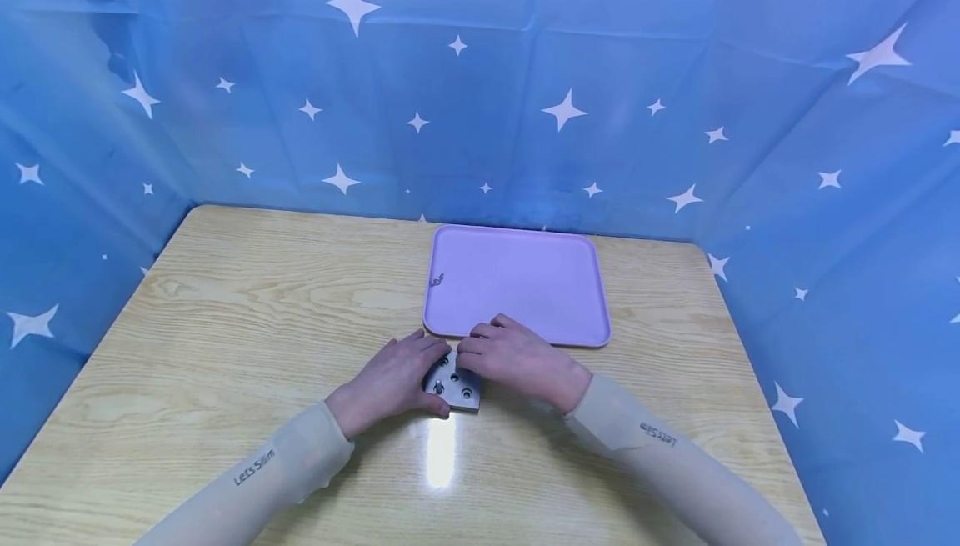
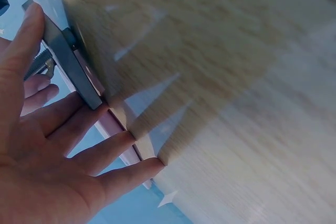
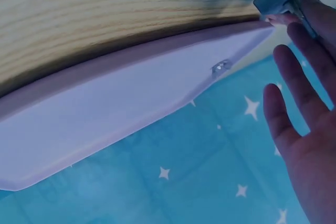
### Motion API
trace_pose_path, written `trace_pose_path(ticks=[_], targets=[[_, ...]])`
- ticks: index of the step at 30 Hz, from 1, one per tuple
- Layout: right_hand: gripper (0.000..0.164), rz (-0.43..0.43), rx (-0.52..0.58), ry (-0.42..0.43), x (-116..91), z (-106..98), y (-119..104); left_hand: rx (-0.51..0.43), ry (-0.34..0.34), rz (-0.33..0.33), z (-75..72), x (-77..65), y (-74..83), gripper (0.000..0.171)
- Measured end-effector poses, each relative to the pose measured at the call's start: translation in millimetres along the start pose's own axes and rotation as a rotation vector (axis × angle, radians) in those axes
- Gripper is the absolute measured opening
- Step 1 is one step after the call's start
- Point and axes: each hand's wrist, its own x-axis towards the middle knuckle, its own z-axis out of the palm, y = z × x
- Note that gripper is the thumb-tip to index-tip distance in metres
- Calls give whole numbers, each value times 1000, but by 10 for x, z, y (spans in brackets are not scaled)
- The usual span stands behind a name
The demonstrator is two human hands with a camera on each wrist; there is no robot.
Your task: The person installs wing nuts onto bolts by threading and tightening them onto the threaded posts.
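Observation:
A grey metal plate with several round holes is near the middle of the table, and a short bolt stands up from it near its left side. My left hand holds the plate at its left, with the thumb at the near edge and fingers at the far edge. In the left wrist view the plate is seen edge-on, raised off the tabletop, above a dark round part. My right hand is over the plate's right far corner. Its thumb and forefinger pinch a slim metal bolt, partly hidden by the fingers.
A shallow purple tray lies behind the hands at the table's far edge, with a small dark mark on its left side. The wood-grain table meets a blue star-patterned curtain behind and at both sides.

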Motion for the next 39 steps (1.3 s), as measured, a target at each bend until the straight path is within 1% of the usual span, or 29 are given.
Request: trace_pose_path(ticks=[3,7,11,14,18,21,24,29,31,33,35,37,39], targets=[[21,6,8,-8,20,8,7,-2,0,-1,1,-1,3,88],[24,38,33,-25,11,15,32,-12,-3,-4,-1,-4,8,87],[21,60,14,-5,0,32,39,-14,-7,-13,-12,-6,10,86],[20,57,3,8,12,51,21,-16,-5,-10,-14,-8,11,85],[14,53,-13,5,49,64,-11,-12,5,1,-10,-7,14,84],[7,68,-24,13,82,75,-43,-3,9,3,-9,-13,15,86],[5,128,-1,30,121,92,-90,-1,13,6,-9,-17,13,86],[13,311,159,73,187,101,-183,-18,20,17,1,-11,6,85],[16,367,219,78,196,94,-206,-21,18,16,0,-10,6,85],[16,394,249,46,187,86,-209,-21,17,15,2,-9,6,85],[20,395,258,-5,161,72,-184,-17,16,14,1,-10,6,86],[29,358,266,-56,121,38,-140,-12,19,13,3,-7,3,87],[36,287,263,-94,69,2,-86,-8,18,11,2,-6,1,87]])
